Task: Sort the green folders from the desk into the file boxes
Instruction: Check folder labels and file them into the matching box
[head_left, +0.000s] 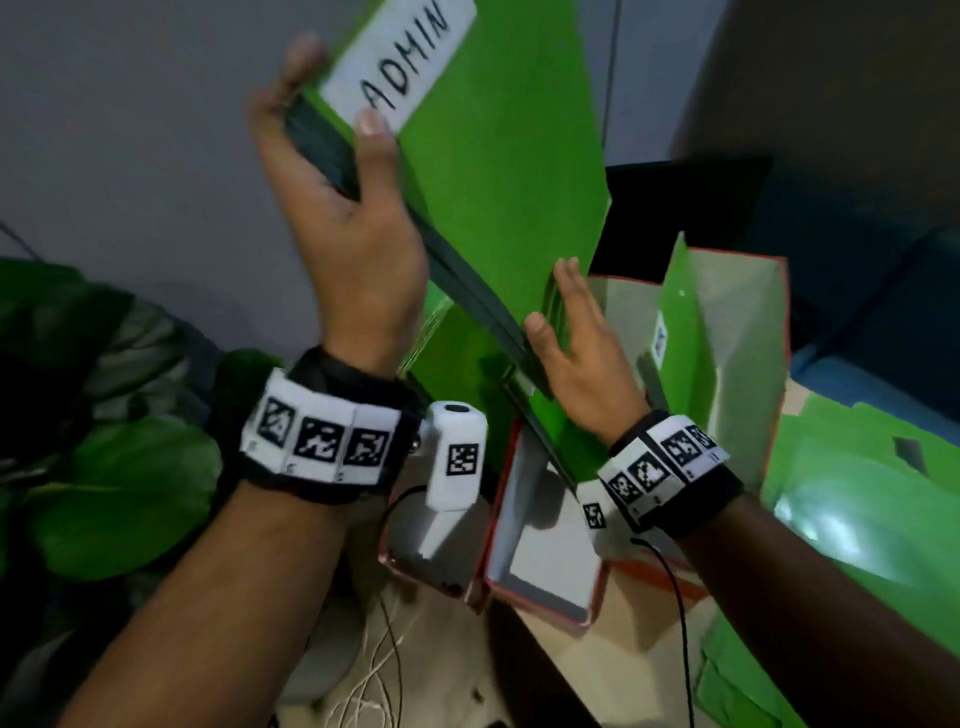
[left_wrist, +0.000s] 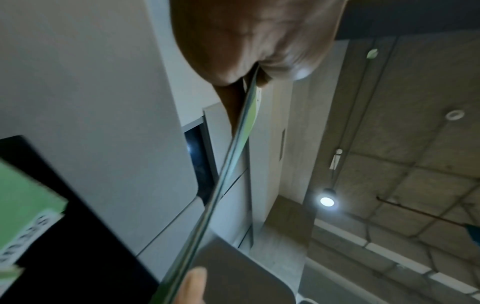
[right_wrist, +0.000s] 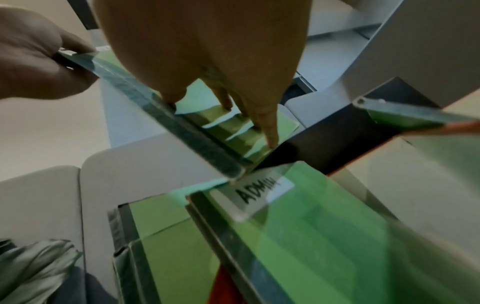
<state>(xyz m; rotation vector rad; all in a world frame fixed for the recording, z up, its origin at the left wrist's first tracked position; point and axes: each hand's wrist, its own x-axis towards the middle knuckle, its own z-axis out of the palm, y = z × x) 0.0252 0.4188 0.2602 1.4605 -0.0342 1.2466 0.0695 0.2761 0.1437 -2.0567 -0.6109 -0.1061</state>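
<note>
- Head view: the left hand (head_left: 337, 228) is raised high, thumb on the front cover and fingers behind, pinching the spine end of a green folder (head_left: 498, 156) that slants up and away.
- The right hand (head_left: 582, 343) sits lower, fingers straight and together, pressed flat against the folder's lower end; it grips nothing.
- Right wrist view: straight fingertips (right_wrist: 271, 142) rest on the green cover beside the dark spine, with the left hand (right_wrist: 33, 61) pinching the far end.
- Left wrist view: the folder (left_wrist: 233, 164) shows edge-on, running from the thumb and fingers of the left hand (left_wrist: 246, 41) down to a fingertip at the bottom of the frame.
- The folder's lower end hangs over the file boxes (head_left: 737, 332), cardboard with red edges; another green folder (head_left: 680, 332) stands upright in the right one.
- More green folders (head_left: 857, 493) lie on the desk (head_left: 649, 613) to the right, a leafy plant (head_left: 114, 467) stands at left, and a dark screen (head_left: 685, 213) stands behind the boxes.
- The white label (head_left: 400, 57) on the held folder reads "ADMIN"; a second folder (right_wrist: 311, 226) in the box below carries the same word.
</note>
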